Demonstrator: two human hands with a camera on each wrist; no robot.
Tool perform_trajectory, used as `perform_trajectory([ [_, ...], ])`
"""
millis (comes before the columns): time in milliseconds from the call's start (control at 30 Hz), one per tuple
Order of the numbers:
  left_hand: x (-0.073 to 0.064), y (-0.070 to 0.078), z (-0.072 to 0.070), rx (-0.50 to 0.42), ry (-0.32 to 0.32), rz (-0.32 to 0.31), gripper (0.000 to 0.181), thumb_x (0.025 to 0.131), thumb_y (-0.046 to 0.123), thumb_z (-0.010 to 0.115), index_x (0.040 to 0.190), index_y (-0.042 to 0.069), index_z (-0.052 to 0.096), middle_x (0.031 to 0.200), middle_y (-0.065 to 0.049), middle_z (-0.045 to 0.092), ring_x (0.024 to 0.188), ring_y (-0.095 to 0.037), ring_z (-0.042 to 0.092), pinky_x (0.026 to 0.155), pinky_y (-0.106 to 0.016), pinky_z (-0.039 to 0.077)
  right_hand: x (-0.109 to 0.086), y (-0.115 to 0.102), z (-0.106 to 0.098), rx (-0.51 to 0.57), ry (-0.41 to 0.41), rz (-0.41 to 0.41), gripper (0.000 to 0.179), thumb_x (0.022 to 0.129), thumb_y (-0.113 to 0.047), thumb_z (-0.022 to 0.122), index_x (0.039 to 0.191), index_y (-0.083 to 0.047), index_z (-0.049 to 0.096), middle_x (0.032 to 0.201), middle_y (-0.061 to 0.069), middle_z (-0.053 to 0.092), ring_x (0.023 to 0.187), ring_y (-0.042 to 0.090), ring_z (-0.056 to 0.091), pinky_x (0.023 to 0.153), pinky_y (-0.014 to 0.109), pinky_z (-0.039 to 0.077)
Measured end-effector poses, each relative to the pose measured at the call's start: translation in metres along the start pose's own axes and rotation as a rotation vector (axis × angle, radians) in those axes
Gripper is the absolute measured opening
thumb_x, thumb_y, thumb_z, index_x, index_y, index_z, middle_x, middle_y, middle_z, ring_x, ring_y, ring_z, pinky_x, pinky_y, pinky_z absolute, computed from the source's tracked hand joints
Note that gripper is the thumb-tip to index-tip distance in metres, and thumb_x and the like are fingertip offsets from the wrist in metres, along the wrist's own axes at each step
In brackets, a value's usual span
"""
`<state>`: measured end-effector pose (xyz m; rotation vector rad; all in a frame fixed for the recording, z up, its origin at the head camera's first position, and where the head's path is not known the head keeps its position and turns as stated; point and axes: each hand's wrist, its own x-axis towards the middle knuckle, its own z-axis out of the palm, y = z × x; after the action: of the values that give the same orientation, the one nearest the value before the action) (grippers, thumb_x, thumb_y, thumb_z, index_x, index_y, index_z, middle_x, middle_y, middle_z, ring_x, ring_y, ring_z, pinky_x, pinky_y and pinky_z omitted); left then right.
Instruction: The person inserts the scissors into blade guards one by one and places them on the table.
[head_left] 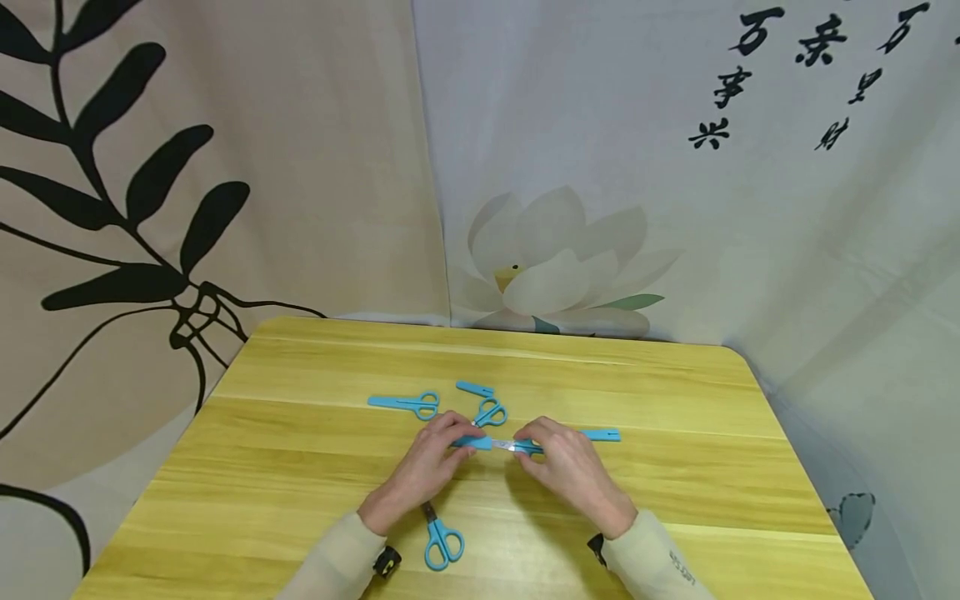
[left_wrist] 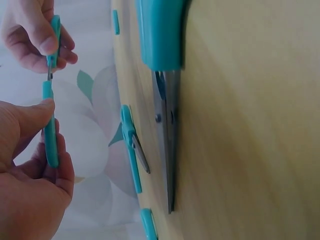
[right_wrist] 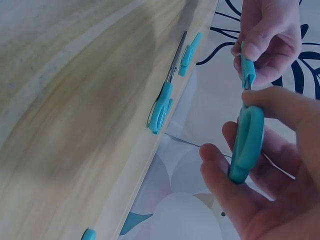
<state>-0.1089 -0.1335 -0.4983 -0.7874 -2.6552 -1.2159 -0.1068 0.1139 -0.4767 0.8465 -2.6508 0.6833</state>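
Note:
Above the middle of the table, my left hand (head_left: 429, 460) pinches a blue scissors cover (head_left: 477, 442) between thumb and fingers. From the other side, my right hand (head_left: 573, 467) grips a pair of blue-handled scissors (right_wrist: 248, 142) by the handle near the pivot. The tips of these scissors are inside the cover's mouth, while part of the silver blades shows between the two hands. Just beyond the left fingers lie uncovered scissors (head_left: 491, 412), their blades partly hidden by that hand. Another uncovered pair (head_left: 444, 546) lies by the left wrist, handles toward me.
Covered blue scissors (head_left: 401, 403) lie at the left on the wooden table (head_left: 712, 467). One loose cover (head_left: 475, 388) is behind the middle scissors, and a second loose cover (head_left: 602, 435) lies just beyond the right hand. A printed cloth (head_left: 337, 167) hangs behind the far edge.

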Motion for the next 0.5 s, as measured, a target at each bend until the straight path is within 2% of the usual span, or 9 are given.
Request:
perform_trajectory([
  [500, 0.0024, 0.0044, 0.0035, -0.031, 0.020, 0.008, 0.023, 0.095, 0.003, 0.074, 0.117, 0.010, 0.075, 0.113, 0.000, 0.063, 0.109, -0.022, 0.058, 0.087, -0.038, 0.053, 0.0030, -0.0035, -0.0014, 0.015, 0.012, -0.016, 0.021, 0.082, -0.011, 0.089, 0.099, -0.008, 0.076, 0.101, 0.002, 0.074, 0.084, 0.017, 0.073, 0.066, 0.029, 0.059],
])
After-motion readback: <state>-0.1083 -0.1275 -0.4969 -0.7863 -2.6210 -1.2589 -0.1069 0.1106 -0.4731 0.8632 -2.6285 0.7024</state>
